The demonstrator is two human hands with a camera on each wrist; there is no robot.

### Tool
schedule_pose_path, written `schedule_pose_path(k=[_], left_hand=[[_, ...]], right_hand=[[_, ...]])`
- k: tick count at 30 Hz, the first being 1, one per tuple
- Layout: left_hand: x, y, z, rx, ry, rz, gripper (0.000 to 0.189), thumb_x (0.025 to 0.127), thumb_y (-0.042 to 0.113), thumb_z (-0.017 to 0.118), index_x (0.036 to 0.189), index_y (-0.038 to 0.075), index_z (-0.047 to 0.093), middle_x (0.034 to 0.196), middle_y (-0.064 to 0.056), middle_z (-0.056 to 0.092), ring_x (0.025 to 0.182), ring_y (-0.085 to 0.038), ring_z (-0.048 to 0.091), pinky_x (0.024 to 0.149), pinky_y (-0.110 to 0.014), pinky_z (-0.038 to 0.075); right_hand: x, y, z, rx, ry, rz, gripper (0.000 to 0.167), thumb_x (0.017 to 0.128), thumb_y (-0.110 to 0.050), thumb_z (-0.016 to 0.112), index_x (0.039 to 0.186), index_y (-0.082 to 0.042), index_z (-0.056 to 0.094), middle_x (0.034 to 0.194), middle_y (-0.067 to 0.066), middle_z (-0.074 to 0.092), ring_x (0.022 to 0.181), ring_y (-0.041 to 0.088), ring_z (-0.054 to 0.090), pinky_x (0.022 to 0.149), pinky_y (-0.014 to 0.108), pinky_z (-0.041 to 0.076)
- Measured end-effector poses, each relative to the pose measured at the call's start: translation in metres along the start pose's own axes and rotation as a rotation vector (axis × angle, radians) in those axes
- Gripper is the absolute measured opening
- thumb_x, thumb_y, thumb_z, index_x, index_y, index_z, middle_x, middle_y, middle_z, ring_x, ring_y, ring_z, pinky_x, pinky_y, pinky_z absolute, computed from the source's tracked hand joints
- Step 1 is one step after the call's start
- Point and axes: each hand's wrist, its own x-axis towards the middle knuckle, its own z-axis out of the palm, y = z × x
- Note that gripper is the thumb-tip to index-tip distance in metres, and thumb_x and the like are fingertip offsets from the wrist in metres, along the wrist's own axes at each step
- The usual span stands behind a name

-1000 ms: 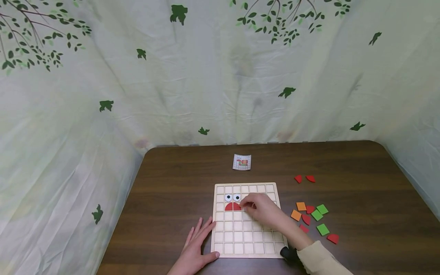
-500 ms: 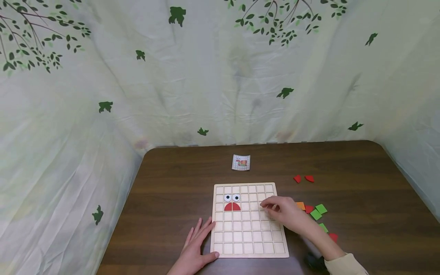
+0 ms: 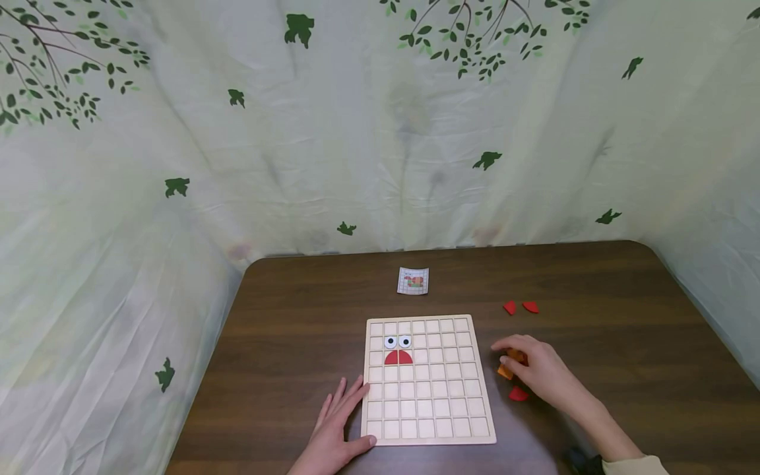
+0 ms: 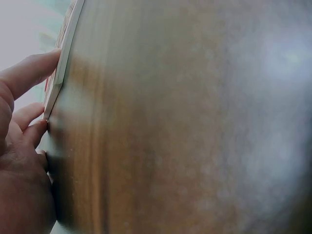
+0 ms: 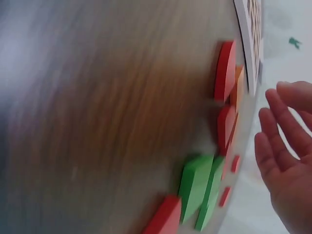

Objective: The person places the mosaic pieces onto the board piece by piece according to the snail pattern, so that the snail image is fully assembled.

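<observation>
My left hand (image 3: 335, 425) rests at the left edge of a pale wooden grid board (image 3: 442, 390), fingers spread, thumb touching its near-left corner. On the board lie two round eye pieces (image 3: 405, 342) above two red quarter-circle pieces (image 3: 398, 357). My right hand (image 3: 546, 371) hovers over loose pieces right of the board. Below its fingertips are orange squares (image 3: 505, 372) and a red piece (image 3: 518, 394). In the right wrist view its fingers are loosely bent and hold nothing; green squares (image 5: 196, 181) and more red pieces (image 5: 225, 73) lie nearby, hidden under the hand in the head view.
A small printed card (image 3: 412, 281) with a coloured grid picture lies behind the board. Two red pieces (image 3: 530, 307) sit apart at the back right. The brown table (image 3: 297, 316) meets a white leaf-patterned curtain (image 3: 368, 145) at its far edge.
My right hand has left the board's red pieces and moved right, to above the loose pieces. The left hand keeps its place at the board's edge.
</observation>
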Motion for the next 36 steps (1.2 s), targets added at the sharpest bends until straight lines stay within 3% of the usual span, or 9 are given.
schedule_pose_path(k=[5,12,20,28,36], left_hand=[[0.001,0.001,0.0,0.004,-0.013,-0.042,0.083,0.079,0.033,0.08,0.15,0.018,0.041,0.161,-0.005,0.026,0.148,-0.037,0.003,0.11,-0.06,-0.004],[0.001,-0.001,0.0,-0.001,-0.009,-0.023,0.083,0.079,0.031,0.081,0.15,0.018,0.041,0.16,-0.005,0.026,0.148,-0.038,0.004,0.11,-0.061,-0.004],[0.001,-0.001,0.0,-0.01,-0.015,-0.037,0.083,0.079,0.032,0.081,0.15,0.018,0.041,0.161,-0.004,0.026,0.148,-0.037,0.003,0.11,-0.061,-0.004],[0.002,-0.001,0.001,-0.013,-0.02,-0.049,0.083,0.079,0.033,0.081,0.15,0.02,0.041,0.161,-0.002,0.025,0.149,-0.036,0.002,0.11,-0.06,-0.004],[0.0,-0.002,0.001,-0.009,-0.014,-0.034,0.082,0.079,0.031,0.08,0.151,0.019,0.041,0.161,-0.002,0.025,0.149,-0.035,0.003,0.111,-0.058,-0.004]], right_hand=[[-0.002,0.012,-0.009,-0.039,0.007,0.023,0.029,0.085,-0.003,0.075,0.111,-0.015,0.072,0.111,-0.005,0.068,0.105,0.024,0.06,0.087,0.048,0.05],[-0.002,0.023,-0.011,-0.098,-0.02,0.036,0.031,0.08,0.0,0.078,0.108,-0.012,0.073,0.107,-0.003,0.068,0.098,0.023,0.062,0.083,0.046,0.051],[0.004,0.025,-0.009,-0.081,-0.053,0.021,0.032,0.082,0.001,0.076,0.113,-0.008,0.072,0.105,-0.003,0.064,0.09,0.015,0.061,0.075,0.034,0.052],[0.008,0.023,-0.006,-0.081,-0.07,0.05,0.03,0.083,-0.001,0.076,0.11,-0.013,0.071,0.103,-0.006,0.061,0.09,0.014,0.059,0.076,0.034,0.052],[0.013,0.02,-0.003,-0.01,-0.09,0.086,0.032,0.084,0.004,0.072,0.108,-0.017,0.069,0.097,-0.006,0.063,0.078,0.011,0.057,0.067,0.027,0.05]])
